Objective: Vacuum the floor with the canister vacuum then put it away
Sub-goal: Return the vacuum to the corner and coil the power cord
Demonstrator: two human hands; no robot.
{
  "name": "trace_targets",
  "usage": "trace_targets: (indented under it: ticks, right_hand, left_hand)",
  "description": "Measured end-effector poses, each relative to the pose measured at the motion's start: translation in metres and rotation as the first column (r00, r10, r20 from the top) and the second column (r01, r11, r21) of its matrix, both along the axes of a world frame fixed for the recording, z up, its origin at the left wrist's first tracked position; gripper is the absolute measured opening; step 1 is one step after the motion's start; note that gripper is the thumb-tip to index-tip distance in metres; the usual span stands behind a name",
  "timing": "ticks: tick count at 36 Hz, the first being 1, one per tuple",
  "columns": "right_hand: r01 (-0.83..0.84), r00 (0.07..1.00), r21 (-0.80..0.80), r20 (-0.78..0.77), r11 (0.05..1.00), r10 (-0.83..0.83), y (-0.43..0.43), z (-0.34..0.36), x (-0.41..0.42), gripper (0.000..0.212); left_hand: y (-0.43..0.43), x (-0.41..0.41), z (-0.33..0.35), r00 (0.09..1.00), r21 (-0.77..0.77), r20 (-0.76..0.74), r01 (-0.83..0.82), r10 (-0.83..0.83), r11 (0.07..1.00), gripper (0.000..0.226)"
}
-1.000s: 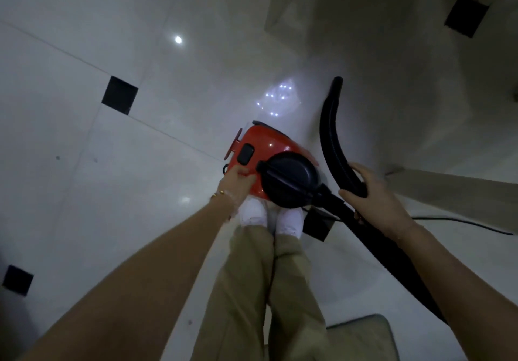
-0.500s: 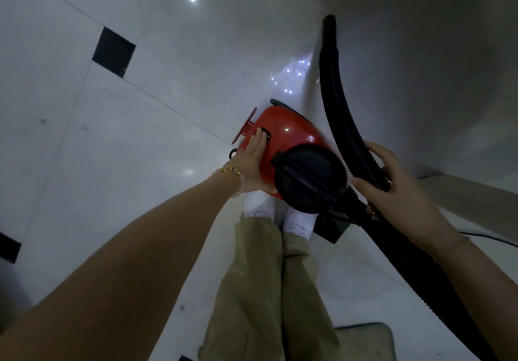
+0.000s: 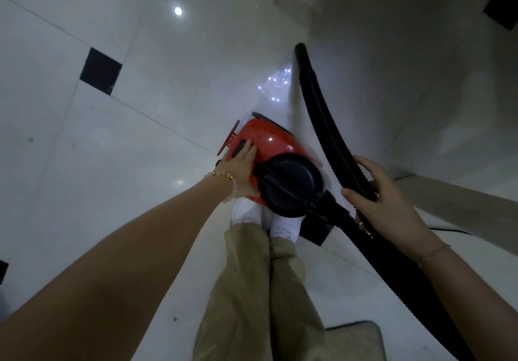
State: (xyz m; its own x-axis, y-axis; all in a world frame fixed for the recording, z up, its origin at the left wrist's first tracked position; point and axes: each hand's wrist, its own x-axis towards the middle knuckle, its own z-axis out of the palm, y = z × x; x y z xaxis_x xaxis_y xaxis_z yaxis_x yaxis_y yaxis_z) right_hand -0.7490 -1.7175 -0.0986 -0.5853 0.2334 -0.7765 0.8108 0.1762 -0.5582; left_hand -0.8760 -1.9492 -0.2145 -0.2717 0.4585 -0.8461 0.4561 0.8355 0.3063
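The red canister vacuum (image 3: 266,147) sat on the pale tiled floor (image 3: 126,164) directly in front of our white shoes (image 3: 246,212), its black round front cap (image 3: 291,184) turned toward us. We took the canister as our landmark for everything else.

Our left hand (image 3: 238,170) lay flat on the canister's top, fingers (image 3: 248,150) stretched out and unclenched, their tips touching the dark switch (image 3: 241,145) near its rear edge. We judged this was a press on the power button rather than a hold, since nothing was clasped. Whether the button was actually pushed down we could not tell.

Our right hand (image 3: 378,200) was wrapped around the black ribbed hose (image 3: 322,113) just right of the canister, close to where the hose met the cap. We read that grip as keeping the stiff hose under control, so its free end, which rose up and away beyond the canister, would not swing.

Farther right of the canister a thin dark cord (image 3: 454,230) ran along the floor. Behind us, on the near side of the canister, the corner of a grey mat (image 3: 356,338) showed. Black inset tiles (image 3: 101,71) dotted the floor to the canister's left.

We judged the task stood at a switching step, either starting or ending the vacuuming.
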Motion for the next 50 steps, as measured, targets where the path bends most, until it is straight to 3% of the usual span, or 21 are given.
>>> trace_targets:
  ticks: [4,8,13,19,24,29,41,46,50]
  right_hand:
    - [-0.001,1.000,-0.001,0.011,1.000,0.001,-0.002,0.006,0.005,0.054]
    - [0.016,1.000,0.006,0.005,1.000,-0.016,-0.005,0.018,0.010,0.054]
    - [0.077,0.997,0.016,0.008,0.997,-0.077,-0.004,0.035,0.014,0.055]
    - [0.104,0.994,0.024,0.018,0.994,-0.105,-0.011,0.077,0.033,0.052]
    - [0.352,0.936,0.017,0.027,0.936,-0.352,-0.027,0.129,0.059,0.049]
    - [0.426,0.904,0.042,0.008,0.904,-0.427,-0.046,0.208,0.085,0.048]
    - [0.702,0.706,-0.078,-0.055,0.708,-0.706,-0.098,0.452,0.185,0.040]
    - [0.847,0.513,-0.099,-0.105,0.522,-0.852,-0.139,0.519,0.244,0.034]
    - [0.920,0.359,-0.103,-0.163,0.378,-0.919,-0.172,0.552,0.290,0.041]
  left_hand:
    - [0.012,0.018,0.019,0.948,0.189,-0.194,0.290,-0.254,0.938,0.091]
    - [0.041,0.028,0.037,0.875,0.164,-0.184,0.477,-0.448,0.864,0.064]
    - [0.072,0.024,0.051,0.883,-0.028,-0.077,0.463,-0.464,0.886,0.058]
    - [0.071,0.033,0.065,0.908,-0.090,-0.019,0.416,-0.419,0.905,0.068]
    - [0.034,0.048,0.093,0.913,-0.007,-0.069,0.404,-0.403,0.915,0.067]
    - [0.013,0.036,0.175,0.907,0.125,-0.117,0.417,-0.404,0.900,0.059]
    - [-0.013,0.057,0.428,0.933,0.376,-0.237,0.345,-0.270,0.860,0.043]
    - [-0.022,0.067,0.493,0.924,0.422,-0.292,0.356,-0.247,0.834,0.039]
    - [-0.015,0.083,0.529,0.916,0.465,-0.315,0.376,-0.247,0.802,0.048]
